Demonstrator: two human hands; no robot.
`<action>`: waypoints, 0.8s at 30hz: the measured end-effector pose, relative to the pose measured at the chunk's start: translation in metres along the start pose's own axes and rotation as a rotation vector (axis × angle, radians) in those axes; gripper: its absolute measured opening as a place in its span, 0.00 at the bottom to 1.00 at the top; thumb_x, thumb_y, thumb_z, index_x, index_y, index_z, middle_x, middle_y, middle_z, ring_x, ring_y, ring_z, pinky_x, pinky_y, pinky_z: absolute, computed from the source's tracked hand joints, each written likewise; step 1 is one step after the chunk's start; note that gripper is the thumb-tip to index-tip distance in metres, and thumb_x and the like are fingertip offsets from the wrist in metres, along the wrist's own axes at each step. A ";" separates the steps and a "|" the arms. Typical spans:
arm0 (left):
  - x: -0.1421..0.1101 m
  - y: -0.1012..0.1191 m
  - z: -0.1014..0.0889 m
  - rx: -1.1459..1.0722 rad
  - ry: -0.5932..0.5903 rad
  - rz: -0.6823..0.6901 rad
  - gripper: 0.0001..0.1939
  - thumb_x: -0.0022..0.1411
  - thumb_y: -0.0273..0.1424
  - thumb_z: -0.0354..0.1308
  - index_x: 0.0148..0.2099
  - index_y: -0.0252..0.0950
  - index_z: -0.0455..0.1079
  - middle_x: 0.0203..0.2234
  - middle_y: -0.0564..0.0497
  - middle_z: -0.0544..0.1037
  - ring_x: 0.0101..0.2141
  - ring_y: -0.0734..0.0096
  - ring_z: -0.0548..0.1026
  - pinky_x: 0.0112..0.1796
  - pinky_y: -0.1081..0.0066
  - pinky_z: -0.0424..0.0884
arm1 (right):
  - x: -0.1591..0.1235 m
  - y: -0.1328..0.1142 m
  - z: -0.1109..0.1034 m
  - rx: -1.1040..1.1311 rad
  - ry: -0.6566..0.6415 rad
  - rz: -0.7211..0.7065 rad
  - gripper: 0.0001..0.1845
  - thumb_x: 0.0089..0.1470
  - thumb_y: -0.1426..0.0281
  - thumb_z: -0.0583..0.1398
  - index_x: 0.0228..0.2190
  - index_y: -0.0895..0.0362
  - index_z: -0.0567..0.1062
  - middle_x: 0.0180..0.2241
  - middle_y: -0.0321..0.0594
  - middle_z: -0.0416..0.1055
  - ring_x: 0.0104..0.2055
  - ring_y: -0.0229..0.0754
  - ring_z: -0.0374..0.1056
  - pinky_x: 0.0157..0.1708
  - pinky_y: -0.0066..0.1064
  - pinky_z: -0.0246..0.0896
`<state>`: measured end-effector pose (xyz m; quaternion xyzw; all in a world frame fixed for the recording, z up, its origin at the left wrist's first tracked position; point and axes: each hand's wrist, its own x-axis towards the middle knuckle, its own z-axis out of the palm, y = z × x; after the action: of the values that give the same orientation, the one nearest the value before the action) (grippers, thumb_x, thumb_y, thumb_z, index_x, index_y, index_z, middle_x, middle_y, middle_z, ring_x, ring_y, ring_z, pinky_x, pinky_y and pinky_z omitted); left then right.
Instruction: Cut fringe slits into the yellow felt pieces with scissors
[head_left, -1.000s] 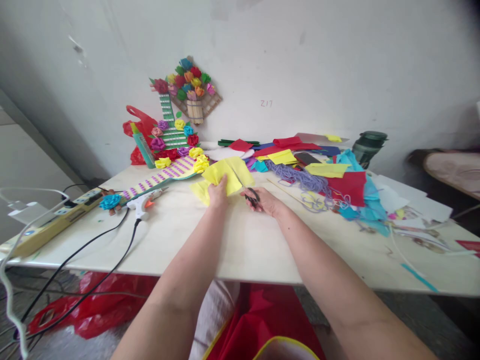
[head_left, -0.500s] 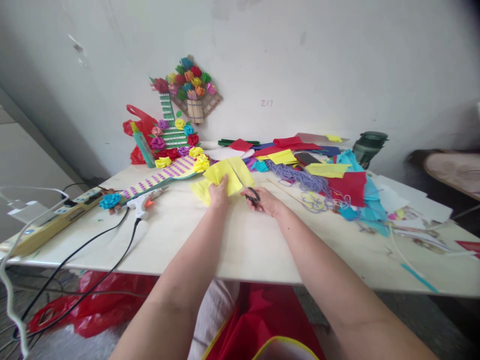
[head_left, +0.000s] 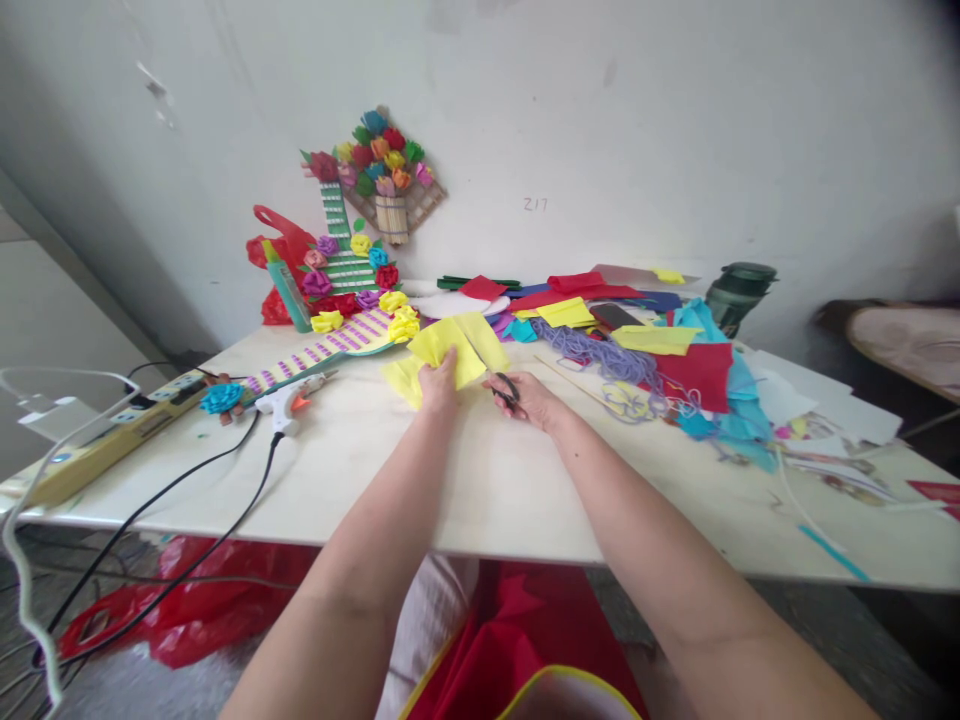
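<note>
My left hand (head_left: 437,388) pinches a folded sheet of yellow paper (head_left: 450,350) at the middle of the white table (head_left: 465,480). Black-handled scissors (head_left: 504,388) are gripped in my right hand (head_left: 529,400), their blades reaching into the right side of the yellow paper. Both hands sit close together, a little beyond the table's centre.
A white glue gun (head_left: 289,407) with a black cable lies to the left, beside a power strip (head_left: 97,440). Paper-flower crafts (head_left: 352,280) lean on the wall. Coloured paper scraps (head_left: 697,375), purple cord (head_left: 592,350) and a dark green bottle (head_left: 735,292) lie to the right.
Hardly anything differs; the hands stay on the yellow paper and the scissors, and the view has shifted slightly.
</note>
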<state>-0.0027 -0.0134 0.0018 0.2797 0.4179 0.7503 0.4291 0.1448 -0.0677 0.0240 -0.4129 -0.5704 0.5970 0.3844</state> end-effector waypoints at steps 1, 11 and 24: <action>0.000 0.000 0.000 0.001 -0.001 -0.004 0.16 0.47 0.32 0.63 0.40 0.32 0.71 0.41 0.42 0.75 0.40 0.63 0.74 0.40 0.67 0.71 | 0.001 0.001 0.000 -0.002 -0.001 -0.002 0.18 0.46 0.58 0.59 0.31 0.61 0.70 0.15 0.30 0.62 0.12 0.26 0.55 0.07 0.19 0.36; -0.005 0.002 -0.001 0.027 -0.013 -0.024 0.19 0.48 0.33 0.63 0.43 0.32 0.70 0.41 0.42 0.75 0.39 0.63 0.75 0.38 0.68 0.71 | 0.000 0.002 0.002 -0.002 0.007 -0.002 0.17 0.47 0.59 0.59 0.29 0.61 0.69 0.15 0.29 0.61 0.12 0.26 0.54 0.08 0.19 0.37; -0.005 0.005 0.000 0.026 -0.017 -0.042 0.14 0.52 0.31 0.61 0.43 0.35 0.69 0.44 0.45 0.74 0.42 0.68 0.74 0.39 0.73 0.71 | -0.005 -0.001 0.009 -0.033 0.060 0.006 0.12 0.48 0.63 0.59 0.25 0.60 0.68 0.13 0.28 0.60 0.11 0.26 0.52 0.09 0.20 0.40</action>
<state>-0.0029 -0.0193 0.0059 0.2831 0.4298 0.7332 0.4445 0.1381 -0.0751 0.0254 -0.4387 -0.5672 0.5757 0.3928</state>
